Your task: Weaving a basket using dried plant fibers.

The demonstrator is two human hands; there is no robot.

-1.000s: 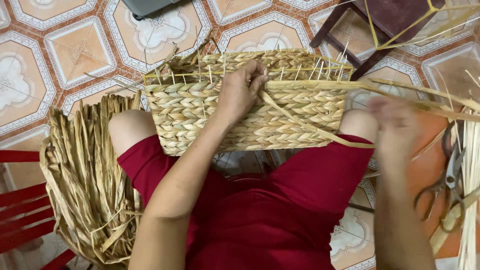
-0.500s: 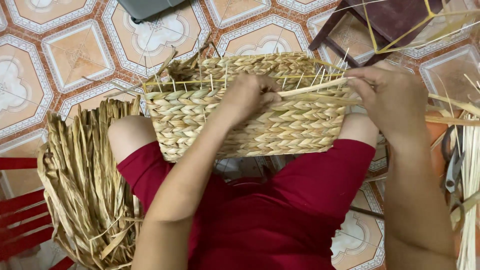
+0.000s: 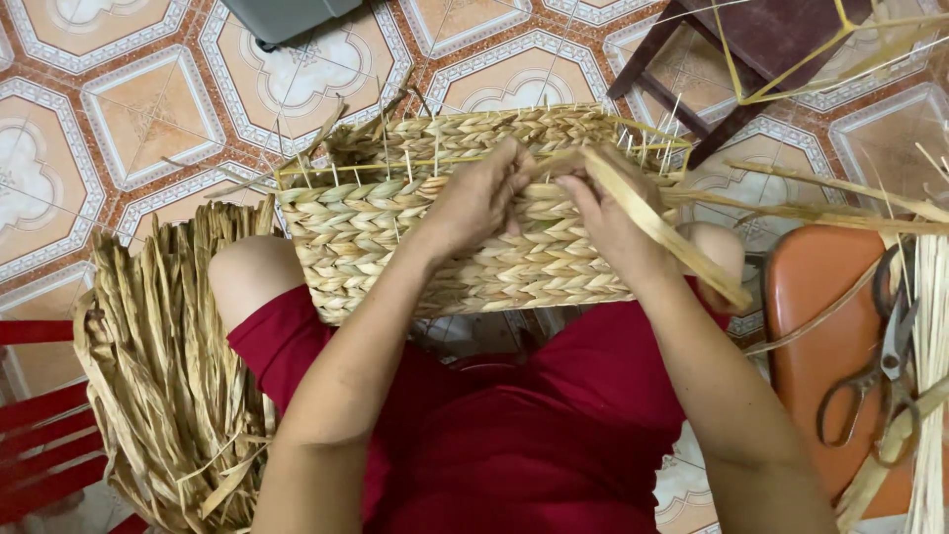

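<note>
Head view: both hands meet at the top rim of a half-woven basket [image 3: 445, 247] that rests across the person's knees. The left hand [image 3: 479, 203] curls over the rim near its middle, fingers folded down onto the braided wall and pressed against it. The right hand [image 3: 603, 213] sits just beside it, touching the same stretch of rim, fingers closed around a flat dried strand [image 3: 672, 237] that runs from the rim, under the palm, and out past the wrist toward the right knee.

The strand looks light, thin and springy, stiff along its length yet likely to crease or split if bent sharply; I judge it is best pinched close to where it enters the weave, as the right hand does. The basket seems light too, firm in its braided rows but with some give, and the thin upright stakes poking from the rim look easy to bend, so the woven wall below the rim is the safer hold.

Outward from the hands, a bundle [image 3: 158, 366] of loose dried strands lies by the left knee on the tiled floor [image 3: 129, 119]. By the right knee, scissors [image 3: 880, 386] lie on an orange seat [image 3: 820, 297], with more long strands beside it. A dark wooden stool [image 3: 751, 59] stands beyond the basket's right end.
</note>
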